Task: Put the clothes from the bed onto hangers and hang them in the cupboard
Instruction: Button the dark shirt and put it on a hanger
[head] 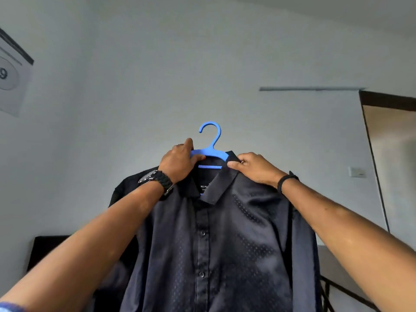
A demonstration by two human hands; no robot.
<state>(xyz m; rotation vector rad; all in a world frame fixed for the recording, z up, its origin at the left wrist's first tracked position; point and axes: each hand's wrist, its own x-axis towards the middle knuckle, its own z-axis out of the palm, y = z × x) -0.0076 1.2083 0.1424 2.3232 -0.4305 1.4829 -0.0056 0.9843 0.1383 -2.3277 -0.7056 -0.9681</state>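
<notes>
At far left we note a grey wall panel (10,73) bearing the numeral 9, cut off by the frame edge. Moving inward, our left hand (179,162), with a dark wristwatch (157,180) on its wrist, grips the left shoulder of the blue plastic hanger (210,154), thumb curled over the bar and fingers wrapped behind it together with the shirt fabric. At centre we hold a dark navy button-up shirt (225,244), finely dotted, raised in the air before a pale wall (135,86); it is not on the bed and not yet in any cupboard, neither of which we see here. To the right, our right hand (252,166), with a dark band (284,180) at its wrist, pinches the collar edge between thumb and curled fingers, where it lies against the hanger's right shoulder. We judge the step in hand to be seating and straightening the shirt on the hanger; the next move appears to call for freeing one hand, carrying the garment by the hook, and finding a rail. The hanger's hook points up, its opening toward our left; the shoulder bar runs left to right, and the shirt's long axis hangs roughly vertical, placket facing us. At far right stands a dark-framed doorway (387,154).
</notes>
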